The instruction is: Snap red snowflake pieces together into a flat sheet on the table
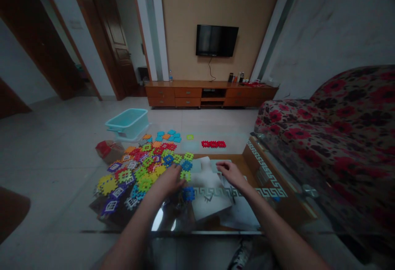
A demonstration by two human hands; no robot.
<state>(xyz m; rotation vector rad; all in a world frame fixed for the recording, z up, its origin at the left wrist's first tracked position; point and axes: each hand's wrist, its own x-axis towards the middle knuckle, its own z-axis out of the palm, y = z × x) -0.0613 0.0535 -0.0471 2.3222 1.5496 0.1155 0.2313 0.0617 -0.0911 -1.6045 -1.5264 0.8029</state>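
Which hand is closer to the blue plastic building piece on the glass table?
Left. The left hand sits just above and left of the blue plastic building piece; the right hand is farther off to its right.

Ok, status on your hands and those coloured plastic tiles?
Left hand at the heap of multicoloured plastic interlocking tiles. Right hand at a white paper sheet. Blue plastic tile lying between them.

from my remote view i count: two hands (168,181), one glass-topped table (200,232), one teal plastic basket (126,124), one wall-mounted television (217,40), one wooden cabinet (210,95), one bottle (170,75), one door (114,35), one floral sofa (324,138), one cardboard box (109,151), one lone green plastic piece (189,137), one row of red plastic pieces (213,144). the heap of multicoloured plastic pieces (138,171) is too dense for me to count.
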